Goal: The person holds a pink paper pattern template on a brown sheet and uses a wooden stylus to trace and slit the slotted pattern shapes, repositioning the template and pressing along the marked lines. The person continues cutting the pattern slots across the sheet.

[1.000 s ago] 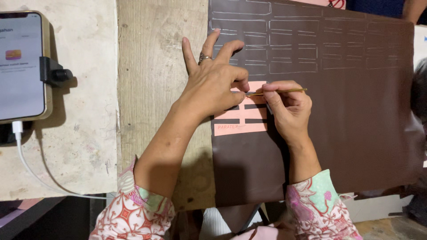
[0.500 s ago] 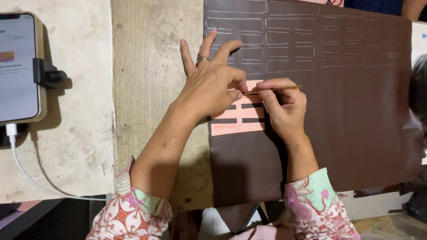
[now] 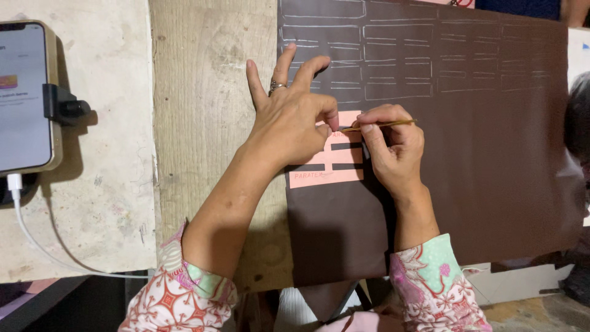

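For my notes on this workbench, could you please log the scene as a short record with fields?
left hand: presses the pink stencil flat on the brown sheet, a ring on one finger
right hand: holds a thin pencil, tip at the stencil's upper edge
brown sheet: rows of pale traced outlines across its top
surface: wooden plank under the sheet's left edge
left of plank: phone in a holder, white cable plugged in

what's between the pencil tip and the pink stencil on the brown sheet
Nothing visible. The right hand holds the pencil with its tip at the upper edge of the pink stencil, which the left hand pins to the brown sheet. The left thumb sits beside the tip and hides part of the contact.
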